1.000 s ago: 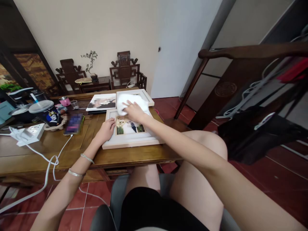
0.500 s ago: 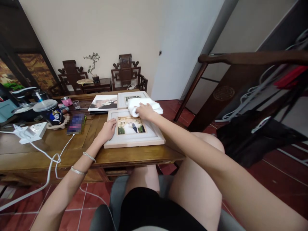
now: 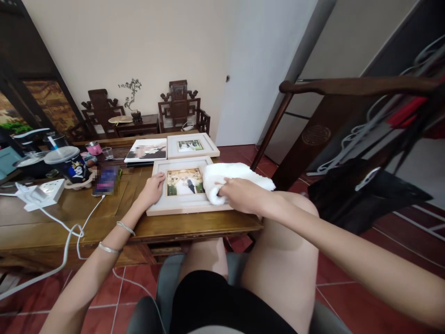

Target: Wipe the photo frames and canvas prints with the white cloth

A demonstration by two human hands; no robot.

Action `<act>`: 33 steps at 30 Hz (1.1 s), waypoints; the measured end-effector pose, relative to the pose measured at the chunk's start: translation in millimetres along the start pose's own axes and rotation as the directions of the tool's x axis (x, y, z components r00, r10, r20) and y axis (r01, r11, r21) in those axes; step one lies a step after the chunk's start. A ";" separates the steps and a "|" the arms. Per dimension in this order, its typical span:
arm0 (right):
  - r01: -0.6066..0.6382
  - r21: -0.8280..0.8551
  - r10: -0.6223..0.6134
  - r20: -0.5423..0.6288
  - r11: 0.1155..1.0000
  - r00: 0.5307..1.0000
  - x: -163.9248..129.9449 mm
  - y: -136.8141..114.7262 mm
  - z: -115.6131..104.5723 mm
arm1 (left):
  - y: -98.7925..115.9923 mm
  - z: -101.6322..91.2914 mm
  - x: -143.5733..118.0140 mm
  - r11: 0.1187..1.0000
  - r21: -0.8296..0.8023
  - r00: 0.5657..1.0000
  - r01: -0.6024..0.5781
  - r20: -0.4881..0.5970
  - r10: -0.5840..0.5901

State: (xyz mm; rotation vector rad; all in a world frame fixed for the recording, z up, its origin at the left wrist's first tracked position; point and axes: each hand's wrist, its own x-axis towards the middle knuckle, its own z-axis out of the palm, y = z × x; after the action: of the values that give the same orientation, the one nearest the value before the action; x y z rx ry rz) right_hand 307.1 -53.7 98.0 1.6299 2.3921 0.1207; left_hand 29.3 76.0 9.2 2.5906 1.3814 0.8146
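A white picture frame (image 3: 181, 207) with a photo lies flat on the wooden table (image 3: 52, 222), near its front right edge. My left hand (image 3: 153, 189) presses flat on the frame's left border. My right hand (image 3: 239, 194) holds a white cloth (image 3: 229, 178) against the frame's right border, near the lower right corner. The cloth trails off past the table's right edge.
A second white frame (image 3: 193, 145) and an unframed photo print (image 3: 146, 150) lie behind. A phone (image 3: 106, 180), a dark cup with straw (image 3: 66, 163), a pink jar (image 3: 93, 147) and a white power strip (image 3: 39, 191) with cables sit to the left. A dark wooden rack (image 3: 347, 88) stands right.
My right hand has dragged the cloth from the frame's top edge around to its right side and down toward the lower right corner. The left hand has stayed on the left border.
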 end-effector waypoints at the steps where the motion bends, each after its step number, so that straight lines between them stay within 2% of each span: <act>1: -0.002 0.021 0.002 0.016 1.000 1.000 -3.9 0.4 0.0 | 0.7 -0.7 0.1 1.000 0.006 1.000 -0.001 0.004 0.001; 4: -0.034 0.072 0.033 0.017 0.997 0.999 4.7 6.8 3.6 | 3.2 -3.8 0.1 1.000 0.028 1.000 -0.007 0.024 0.006; 9: -0.114 0.110 0.127 -0.125 0.987 0.984 64.1 23.4 12.0 | 5.2 -7.6 -0.1 0.999 0.029 0.999 -0.023 0.042 0.021; 13: -0.128 0.083 0.143 -0.204 0.988 0.968 113.2 34.2 12.0 | 2.7 -5.5 -0.9 0.999 0.035 0.999 -0.011 0.032 0.010; 17: -0.124 0.085 0.140 -0.232 0.989 0.963 134.4 41.0 10.1 | 1.2 -2.9 -1.5 1.000 0.021 1.000 0.002 0.018 -0.003; 21: -0.092 0.061 0.101 -0.171 0.994 0.980 117.2 40.8 11.4 | 3.1 -1.7 -1.1 1.000 0.011 1.000 0.017 0.010 -0.017; 27: 0.043 -0.024 -0.044 -0.044 0.999 0.998 34.7 7.0 6.0 | 4.1 0.4 -1.1 1.000 0.018 1.000 0.020 -0.009 -0.020; 30: 0.089 0.023 -0.089 0.002 0.996 0.996 -5.9 -10.2 -1.7 | 3.2 0.8 -1.5 0.999 0.036 1.000 0.016 0.003 -0.016; 33: 0.095 0.090 -0.097 0.028 0.991 0.995 -23.7 -15.2 -6.3 | 2.4 0.6 -1.2 0.999 0.036 1.000 0.000 0.005 0.000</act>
State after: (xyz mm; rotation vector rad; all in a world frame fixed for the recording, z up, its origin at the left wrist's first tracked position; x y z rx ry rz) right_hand 300.0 -80.9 104.7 1.5377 2.4787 -0.0297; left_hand 30.9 73.8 9.0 2.6169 1.4078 0.7903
